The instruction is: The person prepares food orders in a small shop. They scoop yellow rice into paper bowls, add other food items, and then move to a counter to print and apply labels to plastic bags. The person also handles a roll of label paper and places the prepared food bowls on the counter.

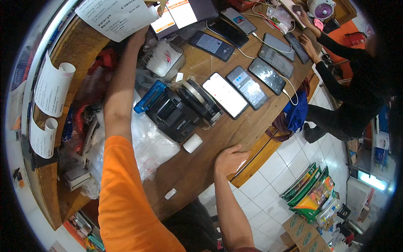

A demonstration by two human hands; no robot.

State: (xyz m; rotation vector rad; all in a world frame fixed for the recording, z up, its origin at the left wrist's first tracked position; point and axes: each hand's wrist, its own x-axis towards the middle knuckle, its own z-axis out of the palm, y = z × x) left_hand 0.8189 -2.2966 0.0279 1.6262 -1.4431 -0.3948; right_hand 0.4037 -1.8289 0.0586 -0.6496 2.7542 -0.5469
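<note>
My left hand (140, 36), at the end of the arm in an orange sleeve, reaches to the top and is partly hidden behind a printed paper receipt (116, 19); its grip is not visible. My right hand (231, 159) rests at the near edge of the wooden table (201, 170), fingers bent, with a bit of white showing beneath them. Between the arms stand a black receipt printer with a blue cover (176, 116), a small white paper roll (192, 143) and a tape dispenser (201, 100). Beside the dispenser lies a smartphone with a bright white screen (225, 95).
Several more phones (247, 87), some with white cables, cover the far table. Clear plastic bags (154, 141) lie under my left arm, near a tub of plastic sticks (163, 60). Curled receipts (53, 91) hang at left. Another person (346, 78) reaches over the table from the right.
</note>
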